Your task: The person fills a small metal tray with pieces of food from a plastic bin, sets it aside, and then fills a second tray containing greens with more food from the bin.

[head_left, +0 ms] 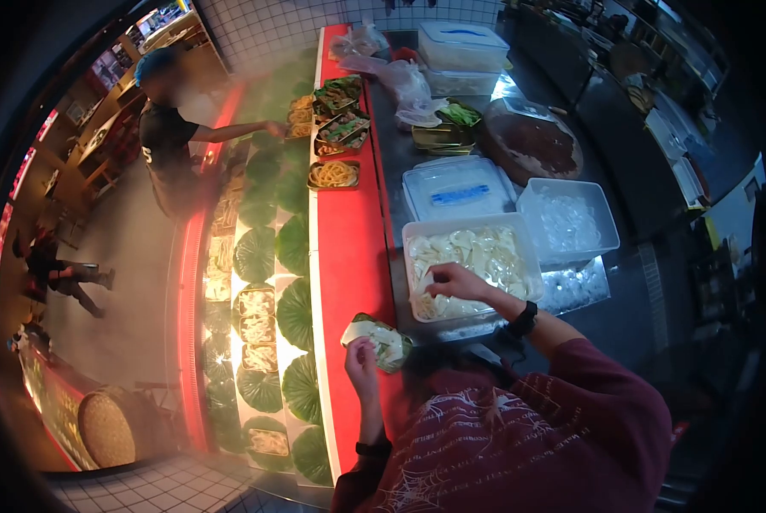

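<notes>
My right hand (pixel 455 282) is over a white plastic tub (pixel 408 295) of pale, wet food slices (pixel 477 248). Its fingers point down, bunched together at the slices, and what they hold is hidden. My left hand (pixel 360 359) is at the near-left edge of a small dark tray (pixel 406 352) on the red counter. Pale slices (pixel 383 342) lie in that tray. The left fingers are closed near its rim, and I cannot make out what is between them.
A clear tub (pixel 568 218) and a blue-marked lid (pixel 458 188) sit beyond the white tub. Filled trays (pixel 333 175) line the red counter (pixel 348 248). Left is a misty display with leaf shapes (pixel 295 316). Across it, a person (pixel 165 128) reaches toward a tray.
</notes>
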A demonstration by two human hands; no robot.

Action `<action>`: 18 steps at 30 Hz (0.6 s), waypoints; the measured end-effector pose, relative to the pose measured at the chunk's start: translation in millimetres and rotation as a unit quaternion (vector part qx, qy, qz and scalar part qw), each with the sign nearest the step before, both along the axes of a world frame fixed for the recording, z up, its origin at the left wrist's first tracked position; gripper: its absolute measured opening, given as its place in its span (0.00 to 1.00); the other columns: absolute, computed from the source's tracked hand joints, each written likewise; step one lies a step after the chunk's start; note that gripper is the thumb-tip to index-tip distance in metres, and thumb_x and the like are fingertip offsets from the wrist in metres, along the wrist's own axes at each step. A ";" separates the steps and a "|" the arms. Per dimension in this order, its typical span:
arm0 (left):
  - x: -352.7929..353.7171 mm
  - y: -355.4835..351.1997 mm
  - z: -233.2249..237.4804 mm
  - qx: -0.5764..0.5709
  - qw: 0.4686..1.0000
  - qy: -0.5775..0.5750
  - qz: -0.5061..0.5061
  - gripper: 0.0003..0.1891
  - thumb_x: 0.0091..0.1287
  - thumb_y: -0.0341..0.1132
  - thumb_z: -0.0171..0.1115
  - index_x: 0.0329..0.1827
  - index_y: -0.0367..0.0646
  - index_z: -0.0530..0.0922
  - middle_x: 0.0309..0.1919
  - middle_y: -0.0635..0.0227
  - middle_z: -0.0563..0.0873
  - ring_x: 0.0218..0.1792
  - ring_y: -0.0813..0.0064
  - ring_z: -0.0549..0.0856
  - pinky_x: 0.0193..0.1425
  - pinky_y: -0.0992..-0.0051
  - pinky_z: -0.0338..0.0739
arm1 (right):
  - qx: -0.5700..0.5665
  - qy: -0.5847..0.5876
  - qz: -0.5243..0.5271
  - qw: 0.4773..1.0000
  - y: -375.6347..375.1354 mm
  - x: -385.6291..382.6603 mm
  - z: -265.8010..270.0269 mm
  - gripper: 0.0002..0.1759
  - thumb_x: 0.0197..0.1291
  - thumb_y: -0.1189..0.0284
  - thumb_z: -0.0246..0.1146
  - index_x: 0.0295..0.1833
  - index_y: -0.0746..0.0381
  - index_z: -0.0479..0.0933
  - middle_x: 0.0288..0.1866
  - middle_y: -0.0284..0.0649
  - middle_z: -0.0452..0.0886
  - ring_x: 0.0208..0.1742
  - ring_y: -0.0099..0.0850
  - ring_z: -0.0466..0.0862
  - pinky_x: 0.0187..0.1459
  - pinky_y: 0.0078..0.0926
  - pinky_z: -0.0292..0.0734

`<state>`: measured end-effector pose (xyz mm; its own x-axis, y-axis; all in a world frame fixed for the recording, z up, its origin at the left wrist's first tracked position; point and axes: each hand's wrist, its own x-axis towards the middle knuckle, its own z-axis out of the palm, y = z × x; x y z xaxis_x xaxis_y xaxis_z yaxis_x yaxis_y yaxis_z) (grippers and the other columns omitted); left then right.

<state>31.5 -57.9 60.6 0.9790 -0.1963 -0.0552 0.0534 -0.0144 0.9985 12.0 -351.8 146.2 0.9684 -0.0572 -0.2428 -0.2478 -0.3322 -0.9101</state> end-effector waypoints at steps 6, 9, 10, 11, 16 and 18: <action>-22.6 -34.7 19.6 -0.099 0.964 0.108 -0.221 0.21 0.66 0.30 0.56 0.62 0.36 0.67 0.43 0.64 0.80 0.31 0.83 0.80 0.30 0.86 0.72 | 0.081 0.072 0.086 0.990 56.4 -24.9 -13.6 0.11 0.55 0.67 0.63 0.37 0.64 0.78 0.25 0.35 0.79 0.28 0.22 0.77 0.32 0.23 0.72; -27.2 -29.9 9.4 -0.067 0.963 0.128 -0.227 0.14 0.67 0.28 0.56 0.54 0.35 0.71 0.37 0.66 0.81 0.28 0.84 0.78 0.29 0.86 0.71 | 0.003 0.035 0.103 0.994 71.3 -34.2 -23.5 0.12 0.54 0.66 0.64 0.38 0.64 0.78 0.25 0.35 0.79 0.28 0.23 0.78 0.32 0.24 0.72; -29.2 -26.0 5.5 -0.044 0.962 0.142 -0.229 0.11 0.67 0.28 0.56 0.50 0.35 0.73 0.34 0.68 0.82 0.27 0.85 0.78 0.29 0.86 0.70 | 0.025 0.043 0.102 0.994 74.5 -36.7 -30.1 0.12 0.55 0.65 0.63 0.38 0.64 0.78 0.25 0.35 0.79 0.28 0.23 0.78 0.32 0.24 0.72; -31.9 -21.7 1.8 -0.042 0.962 0.146 -0.226 0.11 0.67 0.28 0.56 0.50 0.35 0.73 0.34 0.68 0.82 0.27 0.85 0.78 0.29 0.86 0.70 | 0.048 0.053 0.102 0.992 77.8 -39.8 -36.9 0.13 0.55 0.64 0.63 0.37 0.64 0.78 0.25 0.35 0.79 0.28 0.23 0.78 0.32 0.24 0.72; -42.3 -4.8 -12.3 -0.026 0.963 0.186 -0.195 0.05 0.67 0.29 0.58 0.42 0.37 0.76 0.25 0.72 0.80 0.22 0.88 0.74 0.26 0.87 0.67 | 0.062 0.132 0.166 0.975 87.5 -49.5 -58.7 0.13 0.57 0.63 0.62 0.36 0.63 0.78 0.25 0.34 0.80 0.25 0.23 0.78 0.30 0.24 0.72; -45.9 1.8 -18.5 -0.028 0.963 0.197 -0.183 0.05 0.67 0.29 0.58 0.41 0.37 0.76 0.25 0.72 0.80 0.22 0.88 0.74 0.25 0.87 0.67 | 0.057 0.167 0.194 0.965 93.0 -51.2 -62.9 0.12 0.57 0.63 0.61 0.36 0.63 0.78 0.24 0.34 0.80 0.25 0.22 0.78 0.29 0.24 0.73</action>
